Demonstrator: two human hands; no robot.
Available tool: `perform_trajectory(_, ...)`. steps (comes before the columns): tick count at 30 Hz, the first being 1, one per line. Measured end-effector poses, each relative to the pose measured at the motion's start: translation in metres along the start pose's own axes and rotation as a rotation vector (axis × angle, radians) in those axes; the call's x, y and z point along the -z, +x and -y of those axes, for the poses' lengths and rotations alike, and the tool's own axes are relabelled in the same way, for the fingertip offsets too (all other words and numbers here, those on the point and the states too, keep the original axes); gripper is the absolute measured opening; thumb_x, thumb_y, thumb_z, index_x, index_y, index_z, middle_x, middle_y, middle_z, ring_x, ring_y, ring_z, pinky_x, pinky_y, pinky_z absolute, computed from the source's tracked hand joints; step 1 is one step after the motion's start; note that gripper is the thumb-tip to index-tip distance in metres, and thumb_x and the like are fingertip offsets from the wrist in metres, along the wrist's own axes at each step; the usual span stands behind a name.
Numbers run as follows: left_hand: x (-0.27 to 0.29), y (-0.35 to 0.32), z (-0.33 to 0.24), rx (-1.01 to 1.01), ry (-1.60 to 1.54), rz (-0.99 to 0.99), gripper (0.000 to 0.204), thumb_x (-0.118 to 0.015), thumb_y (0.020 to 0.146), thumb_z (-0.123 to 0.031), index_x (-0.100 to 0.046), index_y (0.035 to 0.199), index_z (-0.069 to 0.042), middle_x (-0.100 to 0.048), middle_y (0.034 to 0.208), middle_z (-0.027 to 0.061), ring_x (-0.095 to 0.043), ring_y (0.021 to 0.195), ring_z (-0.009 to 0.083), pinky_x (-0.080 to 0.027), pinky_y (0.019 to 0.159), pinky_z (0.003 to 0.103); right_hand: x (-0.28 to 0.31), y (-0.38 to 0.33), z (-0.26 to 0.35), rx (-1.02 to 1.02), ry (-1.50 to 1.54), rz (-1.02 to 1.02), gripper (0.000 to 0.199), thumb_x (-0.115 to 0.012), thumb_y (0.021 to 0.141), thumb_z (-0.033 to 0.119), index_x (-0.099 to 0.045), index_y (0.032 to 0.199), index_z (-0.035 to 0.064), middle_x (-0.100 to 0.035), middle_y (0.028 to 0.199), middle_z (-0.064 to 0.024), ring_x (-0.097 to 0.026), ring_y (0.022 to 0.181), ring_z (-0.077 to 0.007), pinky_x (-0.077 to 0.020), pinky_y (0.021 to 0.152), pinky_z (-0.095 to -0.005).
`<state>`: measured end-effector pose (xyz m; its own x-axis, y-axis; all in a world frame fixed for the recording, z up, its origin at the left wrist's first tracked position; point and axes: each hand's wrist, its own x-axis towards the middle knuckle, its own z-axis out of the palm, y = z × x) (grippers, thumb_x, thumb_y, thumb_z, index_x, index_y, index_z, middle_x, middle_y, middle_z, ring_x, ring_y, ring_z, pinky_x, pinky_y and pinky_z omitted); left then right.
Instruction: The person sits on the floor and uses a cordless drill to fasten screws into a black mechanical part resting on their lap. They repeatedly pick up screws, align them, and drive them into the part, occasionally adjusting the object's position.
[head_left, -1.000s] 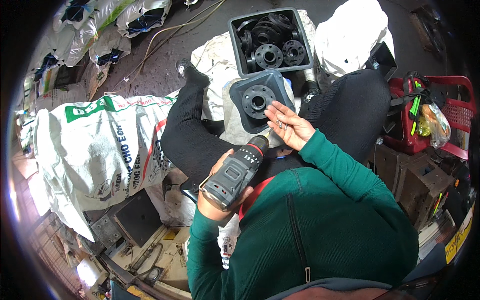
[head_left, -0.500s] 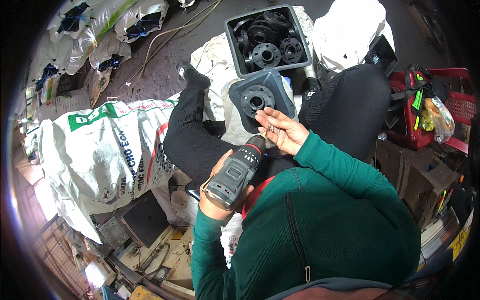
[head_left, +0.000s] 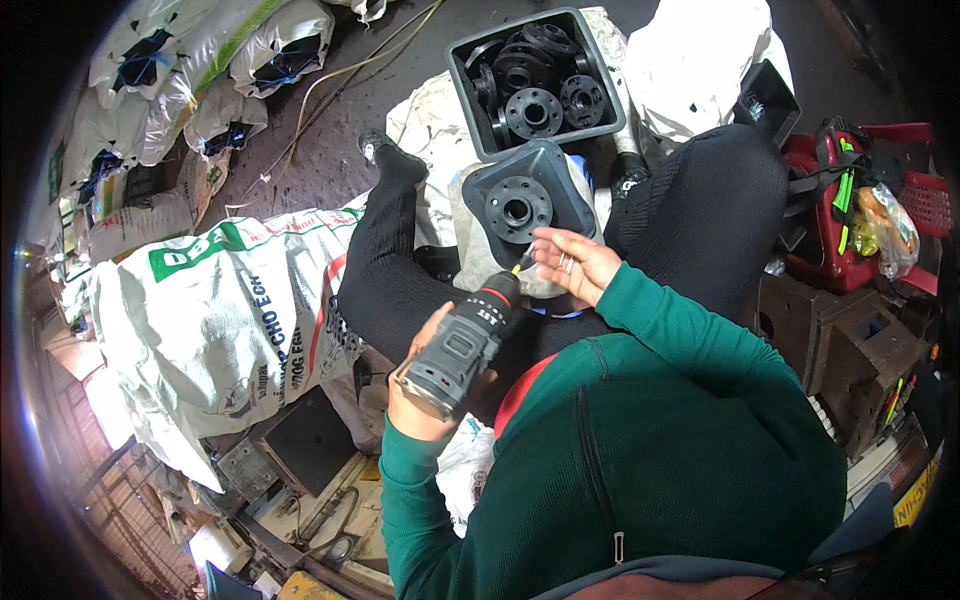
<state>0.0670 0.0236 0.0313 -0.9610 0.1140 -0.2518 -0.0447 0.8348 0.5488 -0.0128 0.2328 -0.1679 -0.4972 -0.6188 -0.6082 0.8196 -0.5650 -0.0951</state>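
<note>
My left hand (head_left: 412, 412) is wrapped round a grey and black cordless drill (head_left: 460, 345), which points up and to the right. A thin bit with a yellowish band (head_left: 517, 268) sticks out of its chuck. My right hand (head_left: 578, 264) is beside the bit's tip, with its fingers bent together. Something small seems to be in them, too small to name. Just beyond my fingers, a round black flange (head_left: 518, 210) with a ring of holes lies in a grey square dish (head_left: 482, 183) between my legs.
Behind the dish stands a grey bin (head_left: 458, 75) full of black flanges. A large white sack (head_left: 215, 325) lies at the left. On the right are a red plastic chair (head_left: 822, 262) with bags on it and dark metal blocks (head_left: 845, 350). Filled sacks (head_left: 150, 90) stand far left.
The drill has moved slightly down and left, away from the flange. My right hand has shifted slightly right and down, and its fingers have moved off the flange's edge.
</note>
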Motion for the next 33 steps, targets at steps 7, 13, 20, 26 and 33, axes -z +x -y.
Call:
perform_trajectory(7, 0.005, 0.029, 0.012, 0.154, -0.069, 0.050, 0.067, -0.080, 0.072, -0.014, -0.050, 0.131, -0.005, -0.060, 0.124, 0.0148, -0.063, 0.108, 0.0273, -0.050, 0.092, 0.034, 0.019, 0.026, 0.010, 0.314, -0.293, -0.339, 0.024, -0.063, 0.093, 0.023, -0.064, 0.111, 0.0071, -0.053, 0.075, 0.0071, -0.038, 0.050, -0.0011, -0.0336, 0.047, -0.0170)
perform_trajectory(13, 0.000, 0.052, 0.016, 0.195, -0.061, 0.132, 0.068, -0.080, 0.072, -0.014, -0.049, 0.132, -0.004, -0.064, 0.118, 0.0134, -0.064, 0.105, 0.0251, -0.050, 0.090, 0.034, 0.017, 0.047, 0.008, 0.293, -0.480, -0.348, 0.025, -0.069, 0.088, 0.026, -0.065, 0.105, 0.0066, -0.059, 0.076, 0.0053, -0.040, 0.049, -0.0007, -0.0326, 0.044, -0.0173)
perform_trajectory(20, 0.007, 0.086, 0.018, -0.016, 0.045, 0.218, 0.060, -0.079, 0.072, -0.021, -0.053, 0.125, -0.009, -0.065, 0.112, 0.0143, -0.067, 0.093, 0.0323, -0.054, 0.080, 0.036, 0.010, 0.046, 0.008, 0.261, -0.510, -0.335, 0.027, -0.072, 0.086, 0.029, -0.065, 0.099, 0.0056, -0.061, 0.078, 0.0043, -0.043, 0.059, -0.0018, -0.0329, 0.051, -0.0192)
perform_trajectory(26, 0.010, 0.100, 0.010, 0.185, 0.131, 0.343, 0.058, -0.072, 0.073, -0.015, -0.050, 0.126, -0.021, -0.069, 0.092, 0.0132, -0.067, 0.086, 0.0370, -0.055, 0.073, 0.041, 0.004, 0.044, 0.015, 0.220, -0.478, -0.336, 0.024, -0.069, 0.088, 0.025, -0.067, 0.095, 0.0022, -0.066, 0.085, 0.0003, -0.056, 0.081, -0.0058, -0.0430, 0.075, -0.0217)
perform_trajectory(33, 0.002, 0.103, 0.012, 0.112, 0.106, 0.294, 0.059, -0.072, 0.071, -0.013, -0.050, 0.126, -0.016, -0.067, 0.101, 0.0117, -0.067, 0.083, 0.0369, -0.055, 0.072, 0.042, 0.002, 0.046, 0.017, 0.228, -0.520, -0.344, 0.025, -0.067, 0.090, 0.026, -0.068, 0.090, 0.0008, -0.065, 0.081, 0.0010, -0.054, 0.076, -0.0048, -0.0428, 0.071, -0.0220)
